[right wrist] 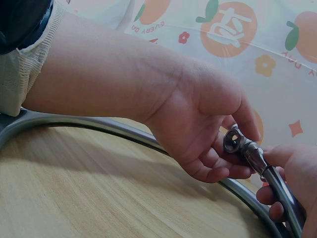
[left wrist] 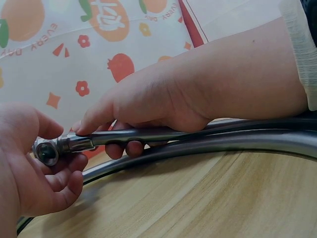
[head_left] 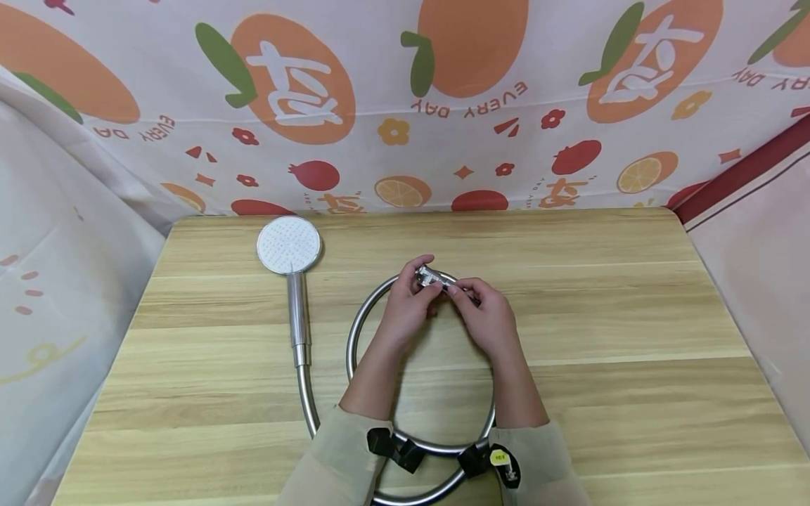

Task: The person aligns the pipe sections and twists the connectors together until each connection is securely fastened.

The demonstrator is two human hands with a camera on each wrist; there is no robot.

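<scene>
My left hand grips a small chrome fitting with a round open port, which faces the camera in the left wrist view. Joined to the fitting is the end of a metal shower hose. My right hand pinches the hose's end nut between thumb and fingers, close beside the left hand. Both hands are just above the table. The rest of the hose loops round beneath the forearms. To the left lies a chrome shower head, face up, its handle fixed to the hose.
A wood-grain table carries everything. Behind it hangs a fruit-patterned cloth, with pale cloth on the left side too. Dark straps sit at both sleeve cuffs, over the hose loop.
</scene>
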